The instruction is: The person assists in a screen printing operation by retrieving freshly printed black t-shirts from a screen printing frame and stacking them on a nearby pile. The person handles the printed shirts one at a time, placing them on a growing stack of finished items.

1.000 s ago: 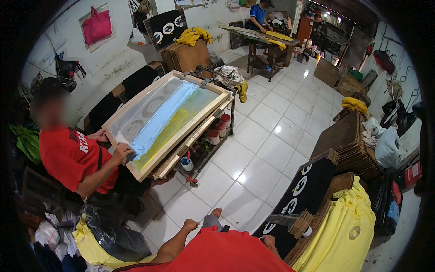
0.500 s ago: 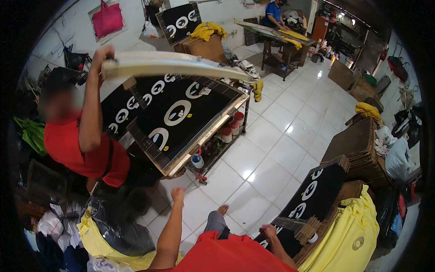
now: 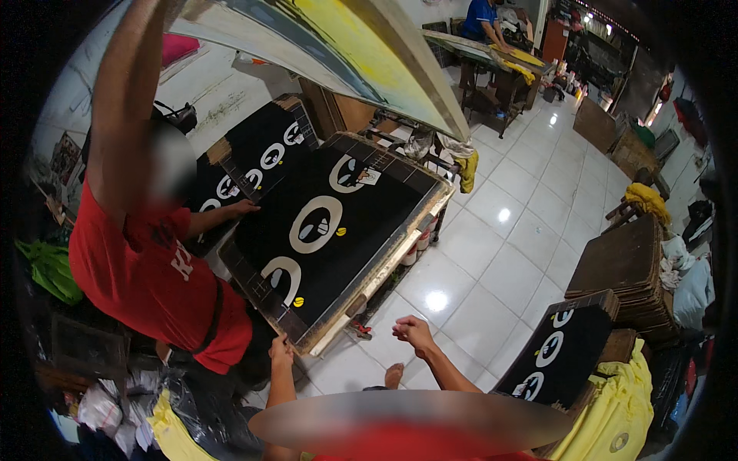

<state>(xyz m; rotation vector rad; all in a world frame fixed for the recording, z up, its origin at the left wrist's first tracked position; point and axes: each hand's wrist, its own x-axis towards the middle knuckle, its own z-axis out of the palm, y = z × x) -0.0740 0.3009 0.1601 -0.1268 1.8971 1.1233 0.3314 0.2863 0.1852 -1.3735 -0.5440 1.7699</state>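
Note:
My left hand is closed on the near left corner of a wooden board. Over that board lies black fabric printed with cream rings, grey-and-white shapes and small yellow spots. My right hand, its fingers loosely bent and apart, is in the air off the board's near right edge and holds nothing. A co-worker in a red shirt stands at the left with one arm raised beside a tilted printing screen, smeared yellow and grey, above the board. The co-worker's other hand is at the board's left edge.
Another printed black panel lies behind the board. At right are a printed black panel, stacked brown boards and yellow cloth. A person in blue works at a far table. White tiles cover the floor.
The co-worker's screen has swung up and nearer. My left hand has reached the board's corner. My right hand has left the printed panel at right and moved toward the middle.

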